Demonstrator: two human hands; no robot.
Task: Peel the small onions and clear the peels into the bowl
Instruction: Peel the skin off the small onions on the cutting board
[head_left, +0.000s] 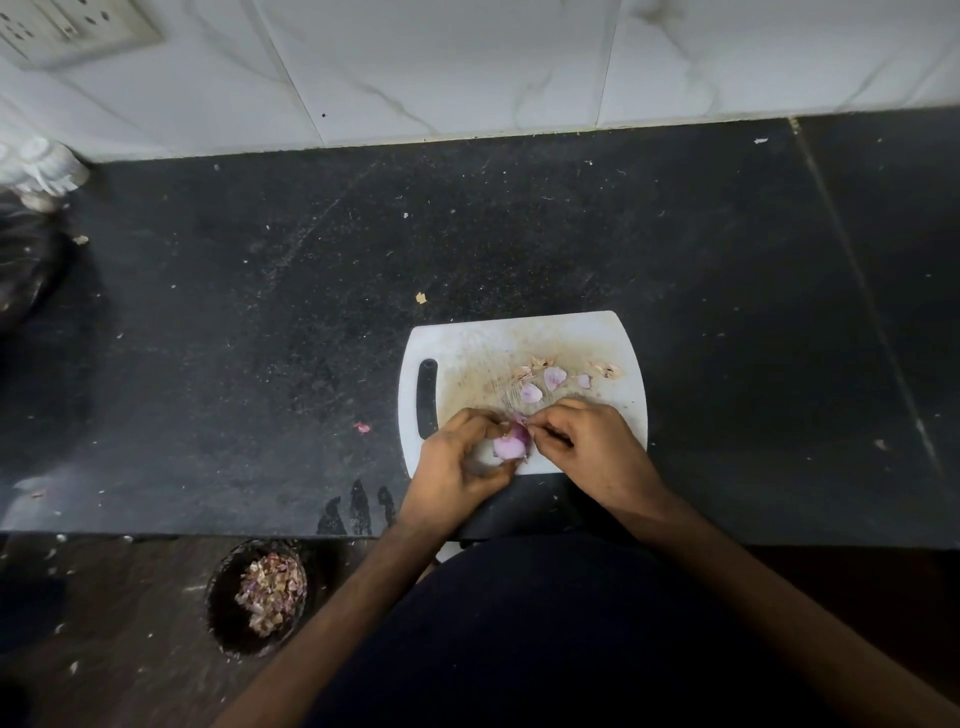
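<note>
A small pale-purple onion (509, 446) sits between my two hands over the near edge of a white cutting board (467, 353). My left hand (460, 462) cups and grips the onion from the left. The fingertips of my right hand (587, 441) pinch a strip of skin at the onion's top. Several loose pink and tan peels (553, 376) lie scattered on the board just beyond my hands. A dark bowl (223, 623) holding a heap of peels stands below the counter's front edge, down to the left.
The board lies on a black stone counter (260, 338) speckled with crumbs. A pink peel scrap (362, 427) lies left of the board and a tan one (421, 298) behind it. Tiled wall at the back, wall socket (67, 26) top left, crumpled dark bag (26, 270) far left.
</note>
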